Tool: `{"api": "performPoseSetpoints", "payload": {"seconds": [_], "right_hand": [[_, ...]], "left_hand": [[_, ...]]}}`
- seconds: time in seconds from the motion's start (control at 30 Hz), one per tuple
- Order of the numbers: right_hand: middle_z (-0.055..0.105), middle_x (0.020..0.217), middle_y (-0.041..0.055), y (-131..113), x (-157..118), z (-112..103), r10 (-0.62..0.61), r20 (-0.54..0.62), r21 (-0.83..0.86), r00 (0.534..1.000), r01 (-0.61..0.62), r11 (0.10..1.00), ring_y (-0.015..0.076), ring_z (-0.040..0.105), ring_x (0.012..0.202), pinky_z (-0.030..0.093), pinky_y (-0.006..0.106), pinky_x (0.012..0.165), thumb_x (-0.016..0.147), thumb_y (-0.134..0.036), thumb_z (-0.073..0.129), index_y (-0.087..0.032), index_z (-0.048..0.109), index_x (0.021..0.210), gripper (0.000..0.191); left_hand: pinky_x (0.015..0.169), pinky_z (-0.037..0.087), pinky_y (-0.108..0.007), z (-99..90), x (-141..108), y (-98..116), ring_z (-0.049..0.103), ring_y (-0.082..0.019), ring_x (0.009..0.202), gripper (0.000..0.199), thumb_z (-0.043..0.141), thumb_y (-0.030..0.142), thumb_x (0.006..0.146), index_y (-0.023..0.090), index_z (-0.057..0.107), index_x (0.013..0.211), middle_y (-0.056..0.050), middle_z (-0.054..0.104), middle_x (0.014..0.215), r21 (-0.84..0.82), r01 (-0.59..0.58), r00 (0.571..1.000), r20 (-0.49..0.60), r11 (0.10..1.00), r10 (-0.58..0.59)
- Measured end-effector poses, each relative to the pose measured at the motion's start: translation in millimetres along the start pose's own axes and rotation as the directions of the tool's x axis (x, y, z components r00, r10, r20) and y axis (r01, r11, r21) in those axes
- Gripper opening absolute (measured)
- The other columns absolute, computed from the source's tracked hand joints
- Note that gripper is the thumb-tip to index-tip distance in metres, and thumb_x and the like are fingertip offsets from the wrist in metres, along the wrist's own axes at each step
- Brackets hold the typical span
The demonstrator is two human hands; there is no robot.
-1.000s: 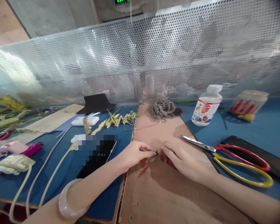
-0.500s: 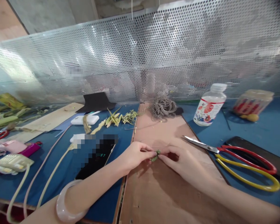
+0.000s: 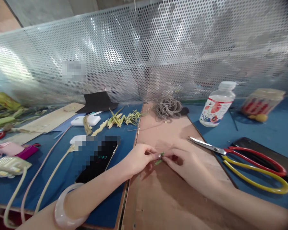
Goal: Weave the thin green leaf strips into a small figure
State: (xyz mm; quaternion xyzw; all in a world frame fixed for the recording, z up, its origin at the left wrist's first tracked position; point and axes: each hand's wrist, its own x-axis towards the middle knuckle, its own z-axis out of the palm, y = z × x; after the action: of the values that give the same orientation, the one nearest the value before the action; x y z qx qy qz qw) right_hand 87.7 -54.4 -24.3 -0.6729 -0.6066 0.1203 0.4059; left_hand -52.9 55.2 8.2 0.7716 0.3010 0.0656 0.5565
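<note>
Between my two hands is a small green leafy piece (image 3: pixel 158 162), pinched at the fingertips just above the wooden board (image 3: pixel 156 204). My left hand (image 3: pixel 140 159) grips it between thumb and forefinger from the left, and a pale bangle circles that wrist. From the right, my right hand (image 3: pixel 184 163) pinches its other side with thumb and fingers. The piece is mostly covered by the fingertips, so its exact kind cannot be made out. Right of my right hand lie scissors (image 3: pixel 220 150) with one red and one yellow handle, blades pointing left.
A tangle of grey cord (image 3: pixel 168 108) lies at the board's far end. To the right stand a labelled bottle (image 3: pixel 217 107) and a jar (image 3: pixel 261 102). On the left are a phone (image 3: pixel 98 163), cables, a white device (image 3: pixel 86 120) and yellow-green plaited pieces (image 3: pixel 115 119). A perforated metal screen (image 3: pixel 124 57) closes the back.
The camera view has shifted slightly. Both hands keep their pinch on the green piece, which has turned a little so that more of its leaf shows.
</note>
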Motion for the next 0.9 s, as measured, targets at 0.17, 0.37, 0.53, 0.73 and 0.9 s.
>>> {"api": "performPoseSetpoints", "payload": {"seconds": [0.17, 0.37, 0.53, 0.73, 0.9], "right_hand": [[0.056, 0.071, 0.0024, 3.7, -1.2, 1.5, -0.145, -0.003, -0.09, 0.989, 0.144, 0.986, 0.0133, 0.051, 0.063, 0.042, 0.026, 0.059, 0.08, -0.015, 0.052, -0.018, 0.065, 0.077, 0.013], [0.056, 0.069, 0.0018, 4.2, -0.3, 1.8, -0.22, 0.006, -0.153, 0.975, 0.219, 0.964, 0.0148, 0.051, 0.066, 0.042, 0.027, 0.062, 0.079, -0.014, 0.055, -0.018, 0.063, 0.075, 0.01], [0.054, 0.071, 0.0017, 3.2, 0.1, -0.4, -0.195, 0.029, -0.18, 0.98, 0.197, 0.964, 0.0145, 0.05, 0.065, 0.042, 0.026, 0.059, 0.076, -0.012, 0.058, -0.016, 0.059, 0.072, 0.006], [0.054, 0.08, 0.0027, 3.2, 0.4, -2.0, -0.208, 0.059, -0.2, 0.976, 0.216, 0.956, 0.0148, 0.05, 0.07, 0.042, 0.027, 0.062, 0.077, -0.014, 0.06, -0.015, 0.058, 0.082, 0.006], [0.055, 0.08, 0.0031, 1.4, 0.7, -3.6, -0.225, 0.087, -0.207, 0.97, 0.239, 0.949, 0.0169, 0.051, 0.075, 0.043, 0.029, 0.066, 0.078, -0.015, 0.06, -0.016, 0.059, 0.081, 0.003]], "left_hand": [[0.053, 0.038, -0.023, 1.3, -0.2, 1.1, 0.051, -0.011, 0.05, 0.031, 0.051, 0.042, 0.075, 0.014, 0.062, 0.078, -0.001, 0.056, 0.062, 0.151, -0.023, 1.0, -0.007, 0.988, 0.024], [0.052, 0.033, -0.021, 2.9, -1.6, 2.6, 0.048, -0.01, 0.054, 0.025, 0.046, 0.032, 0.079, 0.014, 0.06, 0.068, 0.0, 0.053, 0.062, 0.302, -0.152, 0.987, 0.003, 0.941, 0.159], [0.056, 0.033, -0.021, 2.7, -1.0, 2.5, 0.05, -0.011, 0.059, 0.023, 0.046, 0.029, 0.078, 0.014, 0.061, 0.07, -0.001, 0.056, 0.066, 0.349, -0.174, 0.983, 0.008, 0.921, 0.182], [0.056, 0.033, -0.021, 2.3, 0.2, 3.3, 0.049, -0.011, 0.06, 0.02, 0.047, 0.026, 0.076, 0.014, 0.06, 0.068, 0.0, 0.057, 0.066, 0.375, -0.159, 0.986, 0.014, 0.913, 0.165], [0.053, 0.032, -0.021, -0.4, -1.2, 4.1, 0.048, -0.011, 0.055, 0.022, 0.046, 0.03, 0.077, 0.014, 0.059, 0.068, 0.0, 0.055, 0.059, 0.347, -0.14, 0.99, 0.055, 0.927, 0.129]]}}
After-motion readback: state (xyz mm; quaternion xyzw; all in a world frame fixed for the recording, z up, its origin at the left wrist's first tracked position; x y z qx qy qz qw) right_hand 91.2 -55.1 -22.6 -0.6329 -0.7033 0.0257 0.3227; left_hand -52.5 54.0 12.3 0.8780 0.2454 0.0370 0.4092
